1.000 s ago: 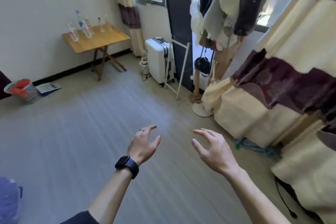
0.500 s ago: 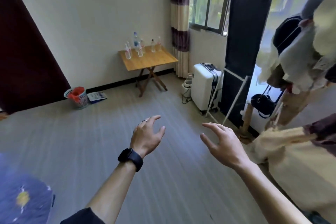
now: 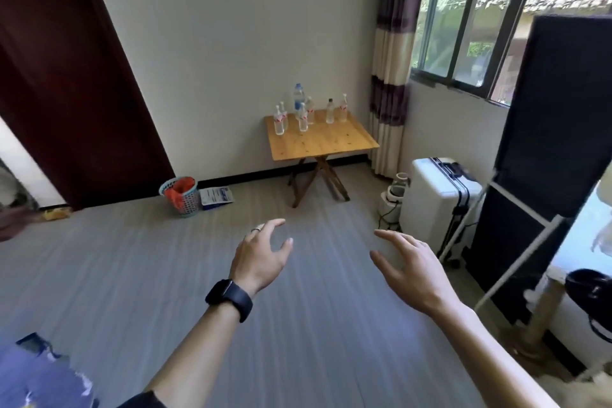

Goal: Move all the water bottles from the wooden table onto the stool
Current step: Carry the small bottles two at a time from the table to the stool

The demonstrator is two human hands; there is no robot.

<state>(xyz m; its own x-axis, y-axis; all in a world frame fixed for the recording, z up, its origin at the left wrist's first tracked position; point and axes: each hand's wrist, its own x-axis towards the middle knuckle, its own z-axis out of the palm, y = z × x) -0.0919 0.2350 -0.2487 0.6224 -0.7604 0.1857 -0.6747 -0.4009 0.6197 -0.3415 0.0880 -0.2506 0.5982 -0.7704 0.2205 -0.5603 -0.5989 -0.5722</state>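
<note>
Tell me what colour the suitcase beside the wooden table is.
The suitcase is white with dark trim; the head view shows it best.

A white suitcase [image 3: 440, 205] stands upright; a kettle [image 3: 396, 190] sits just left of it, a mesh basket [image 3: 187, 205] well left.

Bare floor [image 3: 198, 275] runs open to the bench [image 3: 321, 139]; a suitcase [image 3: 437, 195] and basket [image 3: 180, 190] flank the way.
</note>
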